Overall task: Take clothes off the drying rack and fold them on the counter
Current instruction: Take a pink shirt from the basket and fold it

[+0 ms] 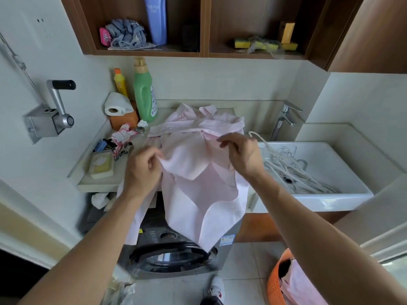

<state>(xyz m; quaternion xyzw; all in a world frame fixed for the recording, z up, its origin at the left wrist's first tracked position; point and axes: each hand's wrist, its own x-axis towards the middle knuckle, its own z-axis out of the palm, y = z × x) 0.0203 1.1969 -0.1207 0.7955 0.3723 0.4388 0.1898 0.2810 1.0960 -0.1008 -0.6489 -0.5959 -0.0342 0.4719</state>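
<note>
Now the left hand (142, 170) and right hand (241, 155) are each pinching a fold of the pale pink cloth shirt (198, 183), which is lying on the beige stone counter (97, 184), draping over its edge.

Tall green plastic detergent bottle (144, 93) beside small yellow bottle (120, 82); white ceramic sink (317, 172) holds white hangers (293, 170); orange mesh basket (278, 280) on floor.

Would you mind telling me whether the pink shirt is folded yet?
Not yet: the shirt hangs loose over the counter edge, pinched by the left hand and right hand.
</note>
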